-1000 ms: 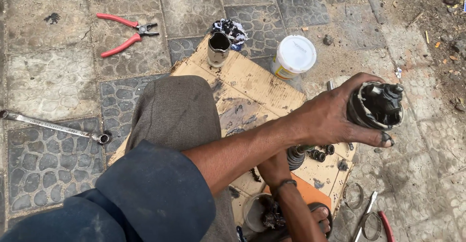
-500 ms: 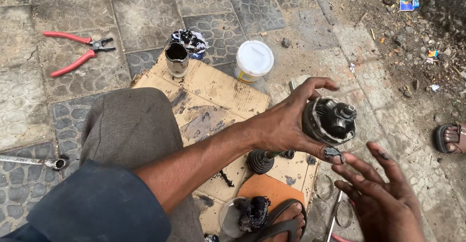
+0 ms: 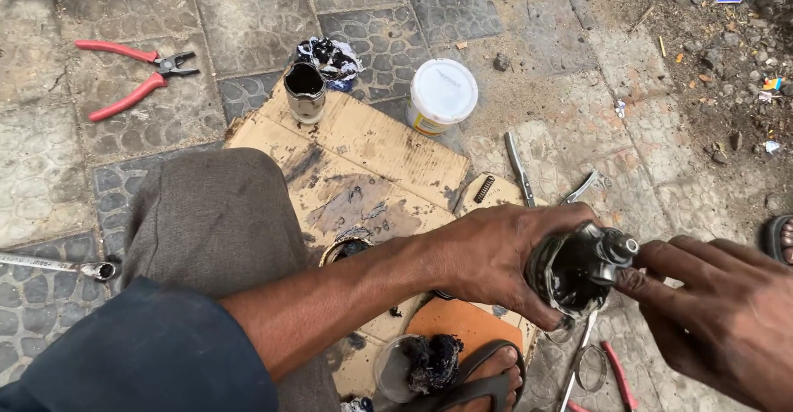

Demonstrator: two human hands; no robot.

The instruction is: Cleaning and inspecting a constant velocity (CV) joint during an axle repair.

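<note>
Grease-filled metal joint cup (image 3: 578, 276) in left hand (image 3: 496, 251) fingers' grip, right hand (image 3: 727, 313) fingertips loosely spread on its stub.

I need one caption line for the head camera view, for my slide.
Left hand grips a greasy black joint part; right hand touches its tip, above cardboard.

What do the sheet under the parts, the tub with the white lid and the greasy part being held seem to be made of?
The sheet looks like corrugated cardboard: brown, ribbed, oil-stained. The tub is probably plastic, with a smooth matte lid. The greasy part in the left hand seems to be metal, dark and grease-coated.
</note>
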